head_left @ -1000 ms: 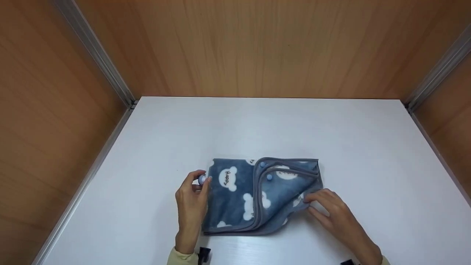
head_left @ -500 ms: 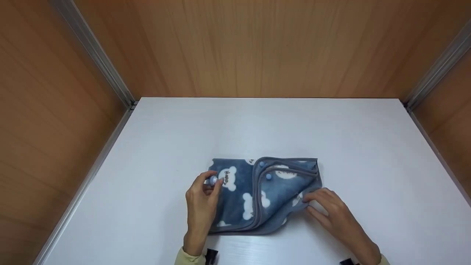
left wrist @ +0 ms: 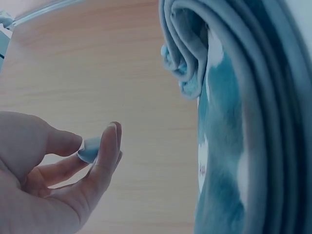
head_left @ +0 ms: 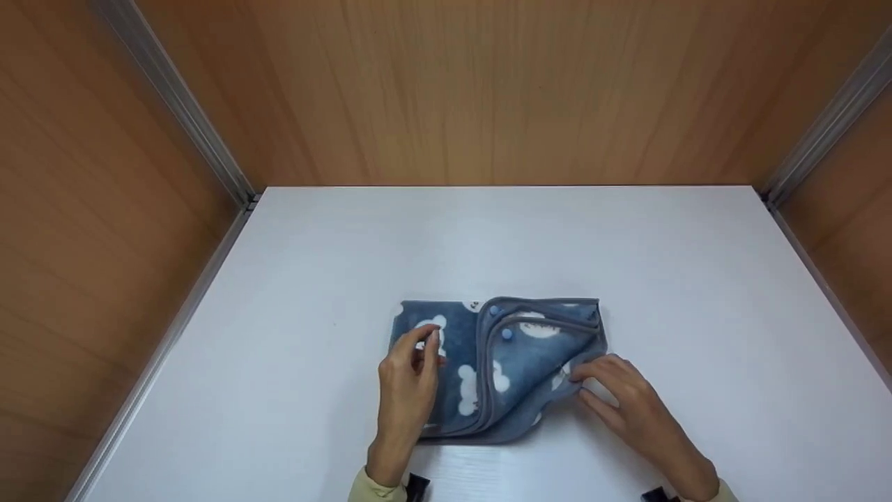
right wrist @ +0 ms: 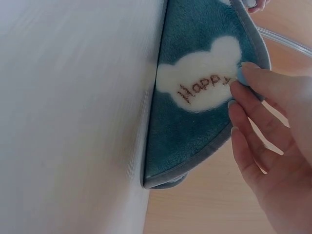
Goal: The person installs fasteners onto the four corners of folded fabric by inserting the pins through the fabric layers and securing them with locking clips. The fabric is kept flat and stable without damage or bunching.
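Note:
A folded blue plush cloth (head_left: 526,362) with grey trim and white bear-head prints lies on the white table. My left hand (head_left: 410,390) hovers over its left part. Between thumb and fingertips it pinches a small light-blue, short cylinder-like piece (left wrist: 90,149), apart from the cloth in the left wrist view; its kind is unclear. My right hand (head_left: 627,397) pinches the cloth's lifted near-right edge at a round blue snap button (right wrist: 242,77). A white print reading "Happy" (right wrist: 204,84) shows beside those fingertips. Two more snap buttons, one of them this blue snap (head_left: 507,335), sit along the folded flap.
The white tabletop (head_left: 279,279) surrounds the cloth. A wood-grain panel (head_left: 446,90) stands at the back, with a left side panel (head_left: 90,244) and another at the right. Metal rails (head_left: 202,118) run along the corners.
My left hand has moved right, from the cloth's left edge to over its left part, with the small blue piece in its fingers. My right hand stays at the near-right edge.

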`<state>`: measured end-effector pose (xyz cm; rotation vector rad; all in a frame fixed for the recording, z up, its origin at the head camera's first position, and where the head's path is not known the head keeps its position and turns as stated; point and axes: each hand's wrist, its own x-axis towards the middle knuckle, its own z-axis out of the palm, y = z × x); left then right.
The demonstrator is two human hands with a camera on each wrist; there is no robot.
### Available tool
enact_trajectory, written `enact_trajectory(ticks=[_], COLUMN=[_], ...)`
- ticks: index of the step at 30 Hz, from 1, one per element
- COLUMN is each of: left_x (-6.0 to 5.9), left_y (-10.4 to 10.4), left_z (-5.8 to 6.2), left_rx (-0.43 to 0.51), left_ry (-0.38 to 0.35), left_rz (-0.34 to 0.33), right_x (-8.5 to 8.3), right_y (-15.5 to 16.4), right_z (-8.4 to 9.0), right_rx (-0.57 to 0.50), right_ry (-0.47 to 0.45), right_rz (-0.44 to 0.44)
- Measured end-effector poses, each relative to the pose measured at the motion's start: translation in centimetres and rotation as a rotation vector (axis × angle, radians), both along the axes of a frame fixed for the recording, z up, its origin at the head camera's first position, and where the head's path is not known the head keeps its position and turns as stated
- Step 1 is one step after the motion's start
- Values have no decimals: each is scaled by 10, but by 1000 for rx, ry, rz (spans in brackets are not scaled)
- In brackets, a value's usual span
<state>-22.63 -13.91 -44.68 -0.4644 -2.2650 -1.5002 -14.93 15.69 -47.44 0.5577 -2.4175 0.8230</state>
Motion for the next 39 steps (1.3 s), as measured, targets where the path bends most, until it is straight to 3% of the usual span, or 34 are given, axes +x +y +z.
enact_trajectory(ticks=[7,19,24,39], left_x=[4,16,19,27], left_y=[15,43,51,75], left_z=[-2,-6,-6,-9], left_rx=[-9,1,-2,-38], left_ry=[117,-14,-22,-110], left_rz=[-38,-202,-244,-291], right_x=[0,1,0,0], right_y=[-1,-4,-5,-6], right_z=[0,1,1,2], right_rx=[-18,-17,-20,-25], right_ry=[16,2,10,32], right_rz=[20,6,11,28])
